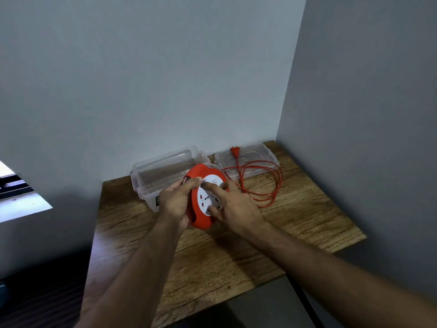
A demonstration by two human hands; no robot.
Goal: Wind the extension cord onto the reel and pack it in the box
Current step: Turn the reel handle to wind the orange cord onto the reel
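Two forearms: reach in from the near edge, over the bare front half of the wooden worktop point(212, 263).
Near edge: the worktop's front and right rims show; bare wood lies in front of the hands and to their right.
Left hand point(176, 202): curled shut around the left rim of the reel point(201, 218), thumb over the top edge, holding it tilted above the worktop.
Right hand point(237, 207): partly open, fingertips point(208, 185) pressed on the reel's white socket face, thumb low on the same disc.
Reel: red housing with a white round centre, held between both hands, just in front of the box point(163, 176).
Cord point(264, 183): orange, lying in loose loops on the worktop right of the reel, running from behind the right hand.
Box: clear plastic, open, standing behind the left hand, near the back wall.
Lid point(250, 159): clear, lying flat beside the box on its right, by the corner.
Plug point(235, 151): orange, resting on the lid at the cord's far end.
Far edges: walls close the worktop at the back and on the right.
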